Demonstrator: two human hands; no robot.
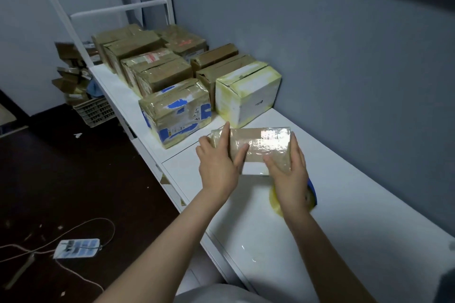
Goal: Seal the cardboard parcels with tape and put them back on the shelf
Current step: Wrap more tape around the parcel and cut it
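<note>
Above the white shelf point(344, 204), the left hand point(216, 165) and right hand point(288, 170) hold a small tape-wrapped parcel point(261, 142), fingers point(225, 131) curled round its two ends. It looks sealed, so returning it seems the step in hand. The next move calls for setting it beside the stacked parcels point(174, 113), clear of the tape roll point(275, 202).

Storeroom or parcel-packing room. Taped cardboard parcels point(172, 76) crowd a white shelf point(344, 192), centre frame. At left, cardboard scraps point(71, 76) heaped over a plastic crate point(94, 112). Bare grey wall point(320, 32). Dark littered floor point(73, 179), power strip point(76, 248) lower left.
</note>
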